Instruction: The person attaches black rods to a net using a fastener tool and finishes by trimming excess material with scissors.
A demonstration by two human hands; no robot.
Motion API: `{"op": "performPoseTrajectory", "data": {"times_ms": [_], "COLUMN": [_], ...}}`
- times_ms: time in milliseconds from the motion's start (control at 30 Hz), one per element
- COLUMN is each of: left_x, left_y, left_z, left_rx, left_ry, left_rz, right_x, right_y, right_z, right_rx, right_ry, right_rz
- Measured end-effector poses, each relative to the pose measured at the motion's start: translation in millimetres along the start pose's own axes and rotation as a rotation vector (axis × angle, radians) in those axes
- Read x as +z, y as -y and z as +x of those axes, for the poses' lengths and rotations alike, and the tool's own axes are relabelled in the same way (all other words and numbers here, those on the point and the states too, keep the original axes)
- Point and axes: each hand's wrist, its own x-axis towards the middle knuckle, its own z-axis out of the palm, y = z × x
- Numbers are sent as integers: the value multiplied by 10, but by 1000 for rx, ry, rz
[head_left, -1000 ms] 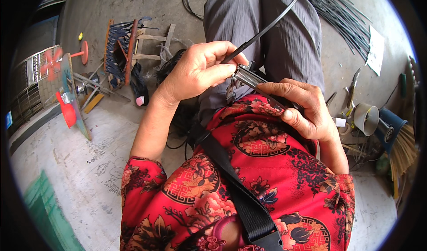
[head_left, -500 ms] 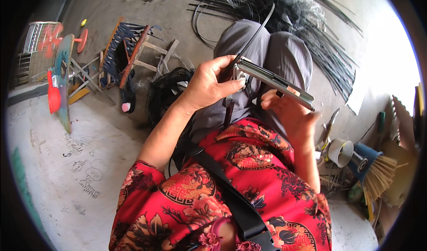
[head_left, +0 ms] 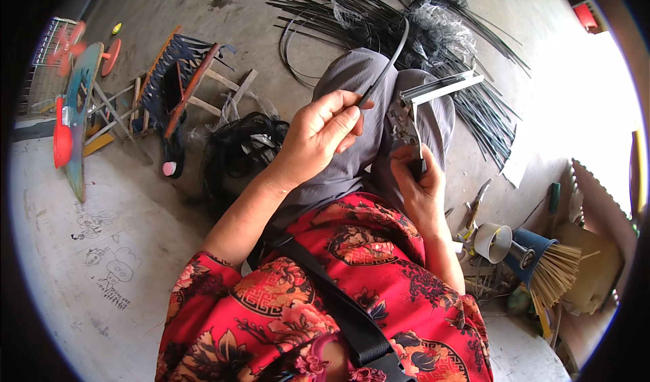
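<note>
My left hand pinches the lower end of a thin black strip, which curves upward away from me over my grey-trousered knee. To its right, my right hand is closed round the dark handle of a plier-like metal tool. A long, straight silver rail tops this tool and points to the right. Strip and tool are apart. Both hands are above my lap, in front of the red flowered top. The fingers hide part of the handle.
A heap of black strips with pale netting lies ahead on the floor. At left are a wooden frame with dark webbing and a blue-green board. A blue container of thin sticks and a white cup are at right.
The tool has gone from my left hand to my right hand and turned, its rail now higher and tilted up to the right. My left hand keeps only the black strip.
</note>
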Motion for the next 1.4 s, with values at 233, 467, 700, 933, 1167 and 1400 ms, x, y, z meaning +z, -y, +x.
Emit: {"op": "performPoseTrajectory", "data": {"times_ms": [233,467,700,933,1167,1400], "left_x": [305,413,388,352,395,292], "left_y": [-124,-236,-55,35,30,134], "left_z": [-93,-110,-57,-34,-41,27], "left_rx": [355,689,785,849,865,879], "left_ry": [-159,-260,-340,-416,-411,-419], "left_rz": [416,720,935,1141,1185,1255], "right_x": [-251,-278,-258,-180,-118,-119], "right_y": [344,412,334,411,413,373], "right_z": [-77,-100,-97,-82,-50,28], "right_rx": [42,-75,-73,-9,-9,-22], "right_ry": [43,-6,22,7,-14,5], "right_rz": [-262,-441,-376,-373,-376,-412]}}
